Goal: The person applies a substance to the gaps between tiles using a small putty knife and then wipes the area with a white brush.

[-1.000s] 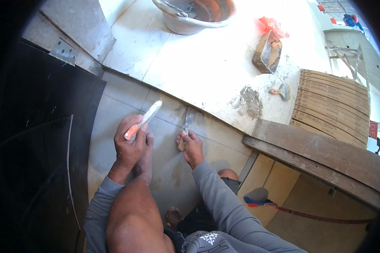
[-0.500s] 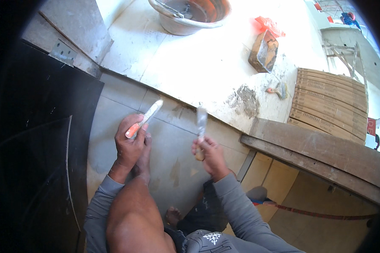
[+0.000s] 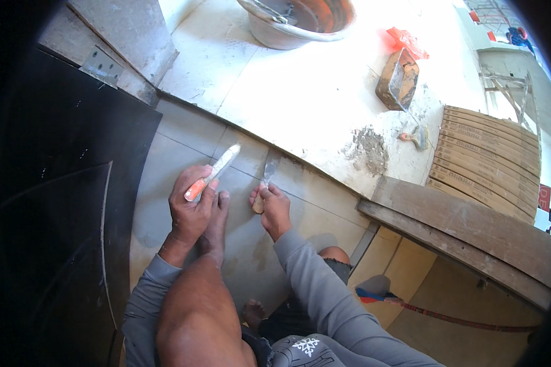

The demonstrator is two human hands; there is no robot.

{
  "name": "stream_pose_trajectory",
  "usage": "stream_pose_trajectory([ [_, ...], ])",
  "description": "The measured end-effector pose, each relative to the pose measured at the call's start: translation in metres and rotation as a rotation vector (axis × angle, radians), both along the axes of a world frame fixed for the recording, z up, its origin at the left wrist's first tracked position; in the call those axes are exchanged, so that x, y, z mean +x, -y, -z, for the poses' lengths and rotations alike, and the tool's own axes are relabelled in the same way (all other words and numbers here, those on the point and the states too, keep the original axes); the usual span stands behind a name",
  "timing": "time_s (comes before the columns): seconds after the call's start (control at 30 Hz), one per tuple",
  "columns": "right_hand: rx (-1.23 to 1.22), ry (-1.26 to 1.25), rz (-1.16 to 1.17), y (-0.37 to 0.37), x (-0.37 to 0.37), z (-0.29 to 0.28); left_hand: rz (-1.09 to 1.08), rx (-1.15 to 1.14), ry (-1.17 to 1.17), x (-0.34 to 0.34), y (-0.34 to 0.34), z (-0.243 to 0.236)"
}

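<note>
The right hand [image 3: 274, 211] has just brought the scraper [image 3: 270, 172] down and toward 9 o'clock from its raised, blurred position half a second ago. Its blade now points to 12 o'clock over the floor tiles [image 3: 315, 205] at the foot of the white raised step [image 3: 275, 104], suggesting the work is back at that joint; whether it touches, I cannot tell. That hand is closed around the handle. The left hand [image 3: 191, 205], little changed, is closed on an orange-handled tool [image 3: 221, 165], whose white-coated blade points to 1 o'clock, clear of the scraper. Grey debris [image 3: 369, 150] lies at 2 o'clock on the step.
</note>
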State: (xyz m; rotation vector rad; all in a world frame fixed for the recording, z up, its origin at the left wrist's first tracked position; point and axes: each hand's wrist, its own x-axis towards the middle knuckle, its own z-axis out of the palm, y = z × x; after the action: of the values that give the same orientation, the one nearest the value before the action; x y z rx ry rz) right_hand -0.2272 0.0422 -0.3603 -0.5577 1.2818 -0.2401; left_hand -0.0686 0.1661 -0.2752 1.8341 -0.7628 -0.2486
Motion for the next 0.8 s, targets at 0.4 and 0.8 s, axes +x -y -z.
stream_pose_trajectory([
  [0.4,-0.102,0.04,-0.02,0.004,-0.017,-0.012,-0.013,-0.02,-0.002,-0.002,0.003,0.003],
  [0.8,-0.066,0.063,-0.137,0.058,-0.074,-0.096,0.008,-0.037,-0.011,-0.001,0.006,0.002],
])
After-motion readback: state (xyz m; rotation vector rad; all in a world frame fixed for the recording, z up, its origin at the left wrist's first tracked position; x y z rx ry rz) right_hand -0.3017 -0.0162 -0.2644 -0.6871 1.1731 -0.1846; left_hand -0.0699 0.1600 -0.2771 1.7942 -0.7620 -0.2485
